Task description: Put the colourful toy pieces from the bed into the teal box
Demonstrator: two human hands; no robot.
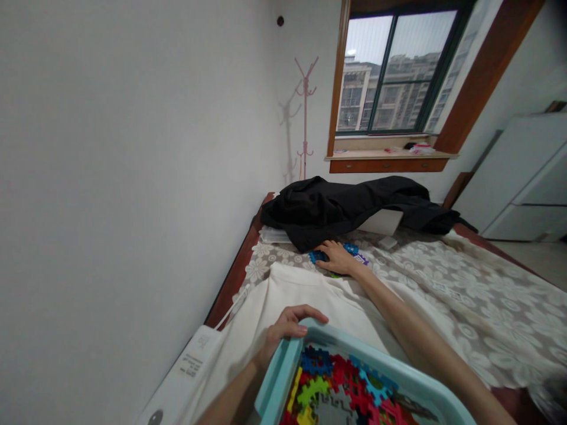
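My left hand [290, 330] grips the far left corner of a light blue plastic bin [345, 337], its fingers hooked over the rim. Inside the bin lie several toy gears [314, 389] in red, blue, green, yellow and grey. Farther off, my right hand [339, 258] reaches across the bed with fingers spread over a few loose blue and purple gears [351, 248] on the patterned cover. Part of those gears is hidden beneath the palm. Whether any piece is grasped there does not show.
White cloth [305, 289] spreads over the patterned bedcover [443, 271]. Black clothing [345, 200] lies beyond my right hand, partly over a pale flat panel [383, 222]. A white box [183, 372] sits by the wall at left. A pink coat rack [305, 118] stands behind.
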